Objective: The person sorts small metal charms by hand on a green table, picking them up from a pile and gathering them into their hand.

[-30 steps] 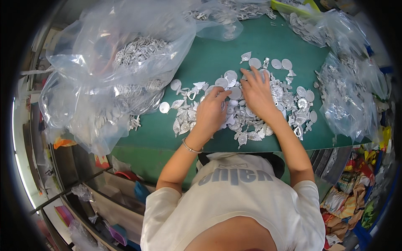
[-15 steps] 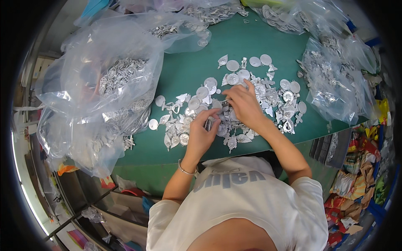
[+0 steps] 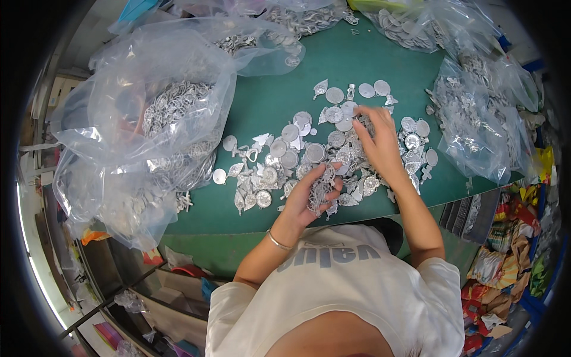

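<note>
A loose heap of silver-coloured metal charms [image 3: 289, 158], with round discs, leaf shapes and crosses among them, is spread over the green tabletop [image 3: 270, 98]. At the heap's near edge my left hand [image 3: 312, 193] is turned up, fingers curled round a small bunch of openwork metal charms [image 3: 323, 189]. Farther right, my right hand [image 3: 380, 137] reaches down into the heap, thumb and fingers apart over the pieces. Whether a charm touches its fingertips is hard to make out. A few discs and a leaf charm [image 3: 320, 88] lie apart at the far side.
At the left stands a big clear plastic bag [image 3: 172, 65] full of metal pieces. More filled bags [image 3: 470, 107] lie along the right and far edges. Below the table are drawers [image 3: 178, 294] at the left and colourful packages [image 3: 499, 262] at the right.
My left hand has drawn back nearer to me and turned up, showing the charms in it. My right hand has moved right, away from the left, and its fingers have spread.
</note>
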The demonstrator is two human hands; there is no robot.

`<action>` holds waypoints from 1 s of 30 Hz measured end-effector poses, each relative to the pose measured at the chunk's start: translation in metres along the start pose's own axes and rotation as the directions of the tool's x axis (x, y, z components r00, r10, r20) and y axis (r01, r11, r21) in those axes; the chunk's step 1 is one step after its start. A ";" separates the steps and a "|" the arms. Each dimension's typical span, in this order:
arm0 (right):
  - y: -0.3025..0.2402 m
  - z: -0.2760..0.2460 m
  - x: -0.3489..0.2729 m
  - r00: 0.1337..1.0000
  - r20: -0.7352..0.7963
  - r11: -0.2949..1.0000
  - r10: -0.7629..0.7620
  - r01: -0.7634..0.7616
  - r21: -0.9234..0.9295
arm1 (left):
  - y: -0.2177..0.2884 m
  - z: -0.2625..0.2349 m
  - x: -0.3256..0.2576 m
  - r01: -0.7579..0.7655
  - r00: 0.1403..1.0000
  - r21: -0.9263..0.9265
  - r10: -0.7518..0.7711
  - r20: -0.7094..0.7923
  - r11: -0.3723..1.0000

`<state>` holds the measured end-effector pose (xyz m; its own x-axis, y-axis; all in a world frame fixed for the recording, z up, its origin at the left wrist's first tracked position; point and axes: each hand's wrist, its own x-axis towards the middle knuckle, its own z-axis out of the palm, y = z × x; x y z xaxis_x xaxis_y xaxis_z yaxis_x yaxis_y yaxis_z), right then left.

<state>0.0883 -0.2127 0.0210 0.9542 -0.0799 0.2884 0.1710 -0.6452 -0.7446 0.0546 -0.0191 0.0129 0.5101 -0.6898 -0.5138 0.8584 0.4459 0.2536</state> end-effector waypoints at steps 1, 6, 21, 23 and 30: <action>0.013 0.010 0.007 0.998 -0.018 0.988 -0.061 0.058 -0.144 | 0.000 0.001 -0.002 -0.011 1.000 0.033 0.011 0.001 0.999; 0.011 0.021 -0.006 0.926 0.286 0.881 -0.247 0.338 -0.332 | -0.001 -0.003 -0.010 -0.075 0.993 -0.089 0.083 0.087 0.993; 0.003 -0.026 -0.025 0.917 0.357 0.979 -0.180 0.203 -0.029 | -0.001 -0.019 -0.017 -0.161 0.981 -0.302 0.186 0.054 0.940; 0.010 -0.013 -0.010 0.970 0.215 0.990 -0.112 0.127 -0.058 | -0.004 -0.020 -0.016 -0.141 0.981 -0.313 0.175 0.083 0.939; -0.008 0.036 0.007 0.951 0.273 0.683 -0.143 0.295 -0.669 | -0.010 -0.009 -0.016 -0.065 0.991 -0.284 0.096 0.096 0.957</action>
<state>0.1022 -0.1803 0.0069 0.9503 0.2238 0.2164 0.2337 -0.9721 -0.0210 0.0374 -0.0076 0.0115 0.5930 -0.6952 -0.4064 0.7725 0.6336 0.0434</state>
